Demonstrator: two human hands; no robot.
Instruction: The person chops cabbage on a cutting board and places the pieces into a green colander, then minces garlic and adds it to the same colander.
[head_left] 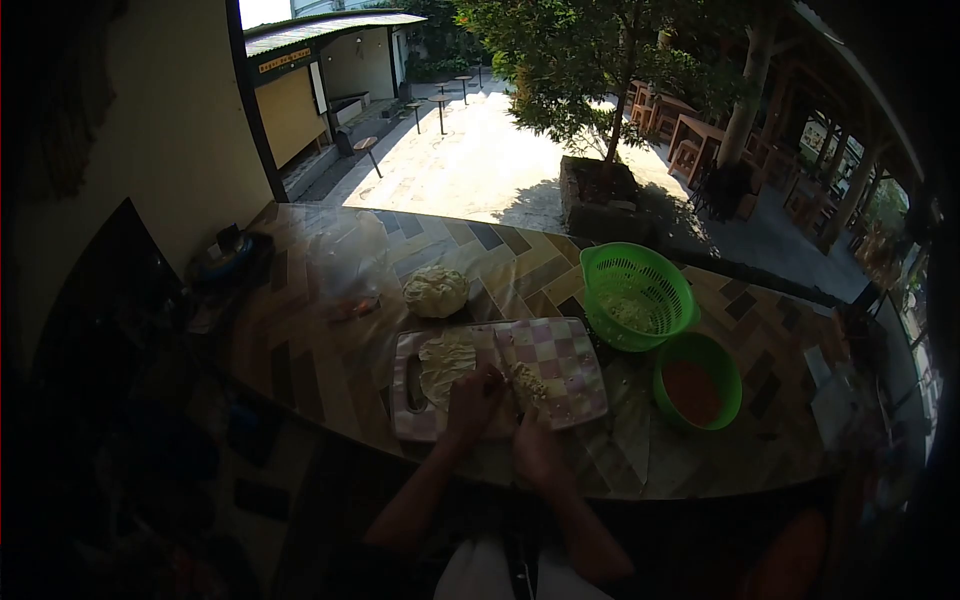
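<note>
A pale cabbage leaf (446,362) lies on the left part of a pink-and-white checked cutting board (570,350). My left hand (476,398) is closed, its bent fingers pressed down at the leaf's right edge. Just to the right, my right hand (538,455) is wrapped round a knife's handle. The knife's thin blade (507,370) points away from me across the board, dim and hard to make out. Beside the blade is a small heap of chopped cabbage (527,381). Behind the board sits a pale cabbage head (436,291).
A green colander (640,297) holding pale shreds stands at the right, behind a green bowl (697,382) with orange-red contents. A clear plastic bag (345,255) lies at the back left of the patterned table (470,235). Past the table are a sunlit yard and a tree (610,80).
</note>
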